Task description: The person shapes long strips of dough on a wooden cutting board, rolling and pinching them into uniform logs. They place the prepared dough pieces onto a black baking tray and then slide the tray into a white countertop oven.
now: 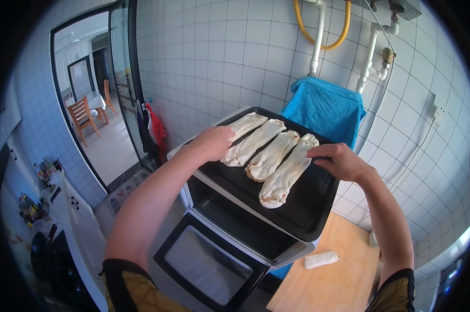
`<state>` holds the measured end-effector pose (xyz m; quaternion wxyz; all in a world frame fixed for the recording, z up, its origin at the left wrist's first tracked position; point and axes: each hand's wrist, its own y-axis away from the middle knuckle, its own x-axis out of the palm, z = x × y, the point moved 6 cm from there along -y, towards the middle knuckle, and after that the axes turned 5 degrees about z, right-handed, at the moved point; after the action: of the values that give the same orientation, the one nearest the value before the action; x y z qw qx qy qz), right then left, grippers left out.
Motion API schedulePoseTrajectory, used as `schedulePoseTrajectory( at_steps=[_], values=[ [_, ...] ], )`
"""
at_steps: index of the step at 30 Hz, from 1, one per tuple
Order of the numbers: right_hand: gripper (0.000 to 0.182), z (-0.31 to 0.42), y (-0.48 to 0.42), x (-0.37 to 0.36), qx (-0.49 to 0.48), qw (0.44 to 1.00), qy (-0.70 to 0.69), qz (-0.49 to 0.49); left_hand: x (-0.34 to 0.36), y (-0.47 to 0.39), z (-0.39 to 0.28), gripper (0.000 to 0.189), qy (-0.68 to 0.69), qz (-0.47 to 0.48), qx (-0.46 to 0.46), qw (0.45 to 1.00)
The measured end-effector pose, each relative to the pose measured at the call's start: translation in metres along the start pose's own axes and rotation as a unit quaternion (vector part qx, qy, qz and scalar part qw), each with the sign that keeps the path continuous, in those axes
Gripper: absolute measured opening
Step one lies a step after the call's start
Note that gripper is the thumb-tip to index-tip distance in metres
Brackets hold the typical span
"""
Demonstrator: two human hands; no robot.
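Several long filled dough rolls lie side by side on a black baking tray [305, 210], which rests on top of an oven. My left hand [213, 143] is at the leftmost roll [248, 124], its fingertips partly hidden over the dough. The fingers of my right hand [338, 160] touch the upper right side of the rightmost roll [287, 175]; the thumb is apart from the fingers. Between these two lie more dough rolls [272, 156]. One shorter dough roll [321, 259] lies by itself on a wooden board at the lower right.
Below the tray, the oven door [209, 259] hangs open. The wooden board [332, 284] stands right of the oven. A blue towel [328, 107] covers something behind the tray, by the tiled wall and pipes. A counter with a stove [63, 269] is at the left.
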<state>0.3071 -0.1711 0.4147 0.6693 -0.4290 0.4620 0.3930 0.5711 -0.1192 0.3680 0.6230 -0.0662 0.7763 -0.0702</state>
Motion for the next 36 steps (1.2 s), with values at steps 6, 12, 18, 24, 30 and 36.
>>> schedulePoseTrajectory(
  at_steps=[6,12,18,24,30,36],
  values=[
    [0.022,-0.009,0.002,-0.002,0.040,0.999,-0.002,0.026,-0.011,0.020,-0.034,0.029,0.009,0.068,0.039,0.997],
    [0.024,-0.017,0.000,-0.005,0.047,0.999,0.019,-0.018,-0.017,0.028,-0.050,0.027,-0.001,0.006,0.076,0.997],
    [0.026,-0.010,-0.013,0.014,-0.020,1.000,0.023,0.002,-0.005,0.046,-0.084,0.026,0.099,0.020,0.155,0.983],
    [0.024,-0.023,0.001,-0.004,0.001,0.997,0.048,-0.068,-0.009,0.062,-0.103,0.025,0.085,-0.005,0.198,0.976],
    [0.022,-0.063,0.122,-0.030,0.154,0.974,0.085,-0.141,-0.035,0.124,-0.140,0.033,0.202,-0.058,0.219,0.953],
    [0.026,-0.129,0.295,0.075,0.436,0.889,-0.142,-0.015,0.026,0.207,-0.193,0.025,0.454,0.256,0.294,0.801]
  ],
)
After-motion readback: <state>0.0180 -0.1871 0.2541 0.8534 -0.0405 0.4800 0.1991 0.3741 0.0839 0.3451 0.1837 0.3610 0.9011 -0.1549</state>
